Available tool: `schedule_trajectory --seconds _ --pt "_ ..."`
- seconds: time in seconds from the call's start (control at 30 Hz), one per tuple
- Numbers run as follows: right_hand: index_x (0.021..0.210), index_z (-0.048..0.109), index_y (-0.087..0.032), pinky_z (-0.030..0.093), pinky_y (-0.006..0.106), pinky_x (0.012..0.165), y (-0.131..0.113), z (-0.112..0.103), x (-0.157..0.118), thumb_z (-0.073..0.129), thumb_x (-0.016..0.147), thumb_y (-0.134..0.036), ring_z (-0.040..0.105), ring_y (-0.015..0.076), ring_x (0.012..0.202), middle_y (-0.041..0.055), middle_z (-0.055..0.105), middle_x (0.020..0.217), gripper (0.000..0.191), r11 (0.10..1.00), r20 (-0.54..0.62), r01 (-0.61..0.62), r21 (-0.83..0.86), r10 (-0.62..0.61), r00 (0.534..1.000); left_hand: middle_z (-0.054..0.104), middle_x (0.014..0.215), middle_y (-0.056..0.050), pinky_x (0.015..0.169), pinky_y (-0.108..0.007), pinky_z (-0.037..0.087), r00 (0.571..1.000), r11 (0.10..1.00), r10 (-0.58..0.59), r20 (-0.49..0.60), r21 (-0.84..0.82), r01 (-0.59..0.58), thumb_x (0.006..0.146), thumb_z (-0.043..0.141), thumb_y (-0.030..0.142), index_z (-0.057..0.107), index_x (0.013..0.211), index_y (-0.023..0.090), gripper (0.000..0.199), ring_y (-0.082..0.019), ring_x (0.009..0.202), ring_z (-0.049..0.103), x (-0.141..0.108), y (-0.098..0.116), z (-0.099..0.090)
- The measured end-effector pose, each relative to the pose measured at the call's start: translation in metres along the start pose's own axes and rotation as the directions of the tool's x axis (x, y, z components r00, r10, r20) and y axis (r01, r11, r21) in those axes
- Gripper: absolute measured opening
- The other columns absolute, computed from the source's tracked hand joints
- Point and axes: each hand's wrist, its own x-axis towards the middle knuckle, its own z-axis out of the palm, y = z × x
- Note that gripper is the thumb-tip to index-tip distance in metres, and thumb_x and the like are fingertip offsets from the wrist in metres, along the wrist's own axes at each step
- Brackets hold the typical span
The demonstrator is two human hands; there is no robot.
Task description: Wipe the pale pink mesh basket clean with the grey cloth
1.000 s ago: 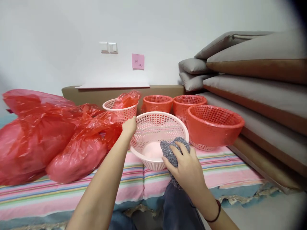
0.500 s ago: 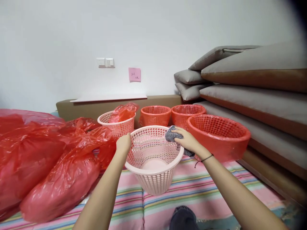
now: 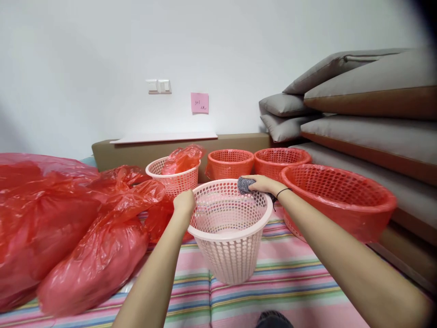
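Observation:
A pale pink perforated plastic basket (image 3: 227, 255) stands in front of me, its open top tipped slightly my way and nothing inside it. My left hand (image 3: 184, 205) is closed round the left part of its rim. At the far right of the rim, my right hand (image 3: 262, 183) presses a dark grey cloth (image 3: 245, 185) over the edge. Part of the cloth hangs outside the basket, mostly hidden behind the wrist. The fingertips of both hands are partly out of sight.
Red plastic bags (image 3: 95, 269) bulge at the left. Behind stand another pink basket (image 3: 174, 182) holding red plastic and red baskets (image 3: 230, 166); a larger red basket (image 3: 337, 218) is at right. Grey cushions (image 3: 368, 132) are stacked beyond it. Striped fabric (image 3: 191, 291) lies underneath.
My right hand and the cloth have slid along the rim toward its far side. The view has shifted slightly, and the left hand keeps its hold on the basket.

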Motion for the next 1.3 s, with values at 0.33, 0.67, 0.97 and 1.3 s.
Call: schedule_trajectory --seconds 0.33,0.67,0.97,1.3 --pt "0.125 0.066 -0.024 0.052 0.038 0.096 -0.001 0.007 -0.008 0.064 0.071 -0.014 0.067 0.0276 0.106 0.0049 0.071 0.122 0.055 1.0 -0.028 0.01 0.013 -0.01 1.0 0.066 0.113 -0.01 0.09 -0.042 0.055 0.999 0.998 -0.039 -0.023 -0.057 0.038 0.095 0.058 0.034 0.063 0.112 0.013 0.028 -0.021 0.103 0.065 -0.001 -0.002 0.008" --pt "0.132 0.06 -0.023 0.05 0.036 0.1 -0.011 0.005 -0.059 0.062 0.068 -0.008 0.064 0.0267 0.115 0.0069 0.066 0.131 0.065 0.998 -0.082 0.059 0.02 -0.058 0.995 0.065 0.116 -0.01 0.09 -0.043 0.055 0.994 0.99 -0.032 -0.101 -0.138 0.018 0.096 0.055 0.035 0.059 0.121 0.014 0.032 -0.021 0.103 0.065 -0.051 -0.003 0.003" --pt "0.126 0.066 -0.025 0.05 0.037 0.101 -0.037 -0.002 -0.128 0.061 0.061 -0.004 0.066 0.0287 0.112 0.0036 0.069 0.125 0.068 0.999 -0.084 0.047 0.0 -0.047 0.995 0.067 0.113 -0.009 0.092 -0.044 0.053 0.992 0.99 0.123 -0.015 -0.069 -0.124 0.095 0.058 0.038 0.064 0.112 0.014 0.03 -0.021 0.103 0.065 -0.075 -0.022 -0.038" --pt "0.14 0.053 -0.02 0.03 0.048 0.119 -0.049 0.056 -0.193 0.062 0.079 -0.033 0.04 0.0275 0.142 0.0112 0.046 0.151 0.063 0.951 -0.304 0.179 0.254 -0.097 0.948 0.07 0.12 -0.013 0.087 -0.037 0.051 0.99 0.996 0.09 -0.109 0.031 -0.087 0.093 0.038 0.017 0.05 0.136 0.024 0.045 -0.029 0.108 0.068 -0.117 -0.059 -0.016"
